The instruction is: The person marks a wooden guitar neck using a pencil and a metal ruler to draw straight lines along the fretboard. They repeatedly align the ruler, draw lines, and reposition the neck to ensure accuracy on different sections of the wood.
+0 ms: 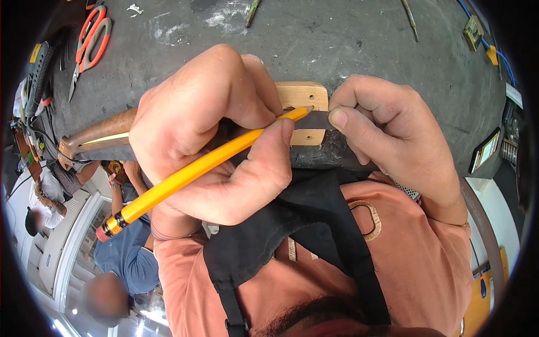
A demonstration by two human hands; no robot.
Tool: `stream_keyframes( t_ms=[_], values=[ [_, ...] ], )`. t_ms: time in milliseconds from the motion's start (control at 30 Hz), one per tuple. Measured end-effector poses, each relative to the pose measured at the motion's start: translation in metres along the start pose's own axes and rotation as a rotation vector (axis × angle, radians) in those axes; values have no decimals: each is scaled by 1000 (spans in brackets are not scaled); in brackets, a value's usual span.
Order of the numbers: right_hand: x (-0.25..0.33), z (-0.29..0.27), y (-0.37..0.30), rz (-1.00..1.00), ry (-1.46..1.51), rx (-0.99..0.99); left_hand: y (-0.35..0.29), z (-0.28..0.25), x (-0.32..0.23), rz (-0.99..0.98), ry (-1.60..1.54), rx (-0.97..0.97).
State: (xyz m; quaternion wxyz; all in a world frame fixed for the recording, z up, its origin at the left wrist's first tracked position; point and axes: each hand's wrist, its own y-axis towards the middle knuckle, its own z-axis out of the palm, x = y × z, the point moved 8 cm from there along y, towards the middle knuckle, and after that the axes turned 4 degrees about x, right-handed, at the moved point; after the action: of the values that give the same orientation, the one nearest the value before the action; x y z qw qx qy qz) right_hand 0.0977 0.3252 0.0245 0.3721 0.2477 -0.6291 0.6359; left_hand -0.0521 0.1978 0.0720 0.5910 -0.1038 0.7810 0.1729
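My left hand (219, 135) is closed on a yellow pencil (193, 171). The pencil's sharpened tip points right, over a dark flat strip (311, 119), and its pink eraser end points down to the left. My right hand (393, 121) pinches the strip's right end between thumb and fingers. Beneath the strip lies a pale wooden piece (314, 94) with rounded corners and small holes; my left hand hides its left part. A brown wooden handle-like piece (106, 129) with a light edge reaches out left of my left hand. Whether it joins the strip is hidden.
On the dark, marked worktop (185, 42), scissors with orange-and-grey handles (92, 42) lie far left. Two thin tools (252, 12) lie along the far side. A phone-like device (484, 150) and blue cable (505, 64) are at right. Other people (129, 264) are at lower left.
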Motion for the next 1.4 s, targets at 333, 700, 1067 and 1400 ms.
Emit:
stream_keyframes(
  t_ms=[333,700,1067,1400],
  values=[
    [3,2,0,2,9,1,3,3,-2,-31,77,30],
    [1,1,0,-14,2,-3,5,6,-4,11,108,64],
    [2,2,0,-22,-9,-15,6,5,-5,21,106,78],
    [2,4,2,-22,22,-14,7,-1,-1,-36,68,69]
  ],
)
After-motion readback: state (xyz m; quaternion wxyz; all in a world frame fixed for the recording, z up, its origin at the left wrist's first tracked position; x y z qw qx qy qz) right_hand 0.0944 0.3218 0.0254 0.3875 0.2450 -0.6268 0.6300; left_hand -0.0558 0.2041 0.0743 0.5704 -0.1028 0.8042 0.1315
